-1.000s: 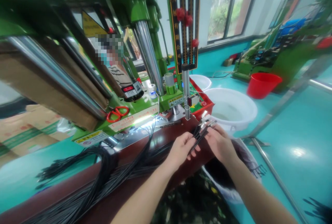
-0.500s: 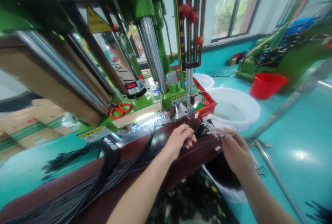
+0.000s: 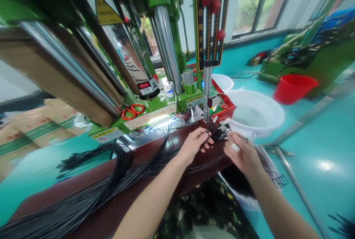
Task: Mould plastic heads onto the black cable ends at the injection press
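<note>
My left hand point(image 3: 196, 143) is closed in a pinch around a thin black cable, over the dark red tabletop point(image 3: 177, 135). Just right of it lies a cluster of black cable ends point(image 3: 220, 132) with silver and white connectors. My right hand point(image 3: 244, 154) is beside that cluster, its fingers curled together. A small white piece point(image 3: 235, 146) shows at its fingers; what the fingertips grip is too blurred to make out. A long bundle of black cables point(image 3: 105, 183) runs along the table to the lower left.
A green press machine point(image 3: 155, 102) stands behind the table, with red-handled scissors point(image 3: 133, 111) on its ledge. Beyond its red control box point(image 3: 229, 111) is a white tub point(image 3: 255, 109). A lined bin point(image 3: 266, 161) sits below my right hand, and a metal frame point(image 3: 298, 191) rises at right.
My right hand has moved slightly left, closer to the connector cluster, and turned so the white piece shows. My left hand keeps its pinch on the cable. The whole view has shifted a little.
</note>
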A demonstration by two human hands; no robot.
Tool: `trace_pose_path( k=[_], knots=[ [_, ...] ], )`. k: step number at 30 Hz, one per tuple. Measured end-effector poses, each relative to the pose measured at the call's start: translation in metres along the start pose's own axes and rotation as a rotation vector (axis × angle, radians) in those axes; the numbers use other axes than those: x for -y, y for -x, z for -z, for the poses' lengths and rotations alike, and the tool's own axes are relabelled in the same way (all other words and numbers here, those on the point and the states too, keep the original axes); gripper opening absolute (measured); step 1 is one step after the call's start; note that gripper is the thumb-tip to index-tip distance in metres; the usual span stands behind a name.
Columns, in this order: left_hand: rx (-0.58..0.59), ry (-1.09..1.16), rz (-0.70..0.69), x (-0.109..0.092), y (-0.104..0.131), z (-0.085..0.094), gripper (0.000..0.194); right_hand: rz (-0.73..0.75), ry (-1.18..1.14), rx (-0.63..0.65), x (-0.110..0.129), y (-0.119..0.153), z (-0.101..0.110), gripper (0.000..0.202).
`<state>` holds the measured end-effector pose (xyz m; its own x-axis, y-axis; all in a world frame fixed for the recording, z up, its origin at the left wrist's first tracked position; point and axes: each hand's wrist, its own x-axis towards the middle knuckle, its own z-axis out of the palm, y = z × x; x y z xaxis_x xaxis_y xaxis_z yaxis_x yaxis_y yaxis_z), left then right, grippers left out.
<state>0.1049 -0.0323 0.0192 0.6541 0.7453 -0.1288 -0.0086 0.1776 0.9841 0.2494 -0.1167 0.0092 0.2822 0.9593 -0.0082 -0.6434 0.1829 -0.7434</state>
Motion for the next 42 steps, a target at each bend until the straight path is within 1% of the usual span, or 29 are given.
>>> trace_pose_path(
  k=[3,5,9,10,12,14,16,18,19,21,23,25,27,29,30,32,33,34,36,39,40,41,42],
  knots=[
    [0.000,-0.051,-0.017,0.001,0.000,-0.001,0.025,0.041,0.031,-0.042,0.003,-0.003,-0.009,0.026],
    [0.016,-0.092,-0.005,0.003,0.000,-0.003,0.025,0.062,0.030,-0.056,0.005,-0.008,-0.016,0.031],
    [0.055,-0.171,0.042,0.003,0.002,-0.005,0.024,0.093,0.034,-0.049,0.006,-0.017,-0.021,0.022],
    [0.063,-0.203,0.028,0.003,0.003,-0.005,0.023,0.099,0.051,-0.046,0.006,-0.018,-0.021,0.019],
    [0.066,-0.322,-0.057,0.001,0.007,-0.007,0.018,0.119,0.101,-0.049,0.007,-0.019,-0.020,0.017],
    [0.011,-0.534,-0.185,-0.002,0.012,-0.010,0.012,0.129,0.153,-0.061,0.009,-0.019,-0.019,0.014],
    [-0.111,-0.790,-0.284,-0.006,0.018,-0.014,0.011,0.123,0.158,-0.076,0.012,-0.018,-0.018,0.013],
    [-0.231,-0.993,-0.336,-0.010,0.023,-0.015,0.011,0.104,0.130,-0.065,0.017,-0.015,-0.019,0.015],
    [-0.266,-1.065,-0.345,-0.012,0.025,-0.015,0.011,0.098,0.116,-0.044,0.019,-0.014,-0.020,0.018],
    [-0.290,-1.163,-0.336,-0.018,0.027,-0.013,0.013,0.093,0.107,0.019,0.022,-0.009,-0.021,0.026],
    [-0.302,-1.206,-0.320,-0.025,0.029,-0.009,0.014,0.113,0.105,0.071,0.024,-0.005,-0.022,0.028],
    [-0.295,-1.206,-0.358,-0.033,0.032,-0.004,0.016,0.125,0.100,0.080,0.025,-0.003,-0.022,0.021],
    [-0.222,-1.224,-0.465,-0.040,0.038,0.001,0.022,0.096,0.103,0.055,0.024,-0.003,-0.020,0.013],
    [-0.123,-1.283,-0.605,-0.046,0.046,0.005,0.028,0.019,0.113,0.034,0.022,-0.004,-0.018,0.016],
    [-0.099,-1.303,-0.681,-0.049,0.050,0.007,0.030,-0.021,0.115,0.034,0.020,-0.005,-0.017,0.016],
    [-0.120,-1.281,-0.806,-0.052,0.057,0.008,0.029,-0.065,0.109,0.033,0.017,-0.005,-0.015,0.015],
    [-0.145,-1.253,-0.841,-0.052,0.059,0.007,0.027,-0.059,0.098,0.024,0.016,-0.004,-0.015,0.013],
    [-0.166,-1.232,-0.852,-0.052,0.060,0.005,0.026,-0.040,0.081,0.014,0.015,-0.003,-0.016,0.012],
    [-0.187,-1.240,-0.806,-0.050,0.057,-0.001,0.027,-0.006,0.045,0.003,0.017,0.001,-0.021,0.010],
    [-0.187,-1.291,-0.686,-0.043,0.046,-0.009,0.028,-0.005,0.037,0.082,0.021,0.005,-0.033,0.017],
    [-0.195,-1.285,-0.682,-0.041,0.043,-0.011,0.028,-0.004,0.061,0.096,0.022,0.003,-0.035,0.018],
    [-0.217,-1.268,-0.708,-0.039,0.041,-0.011,0.027,0.012,0.085,0.084,0.022,0.000,-0.037,0.017],
    [-0.258,-1.242,-0.768,-0.038,0.040,-0.011,0.026,0.040,0.106,0.051,0.021,-0.005,-0.036,0.016]
  ],
)
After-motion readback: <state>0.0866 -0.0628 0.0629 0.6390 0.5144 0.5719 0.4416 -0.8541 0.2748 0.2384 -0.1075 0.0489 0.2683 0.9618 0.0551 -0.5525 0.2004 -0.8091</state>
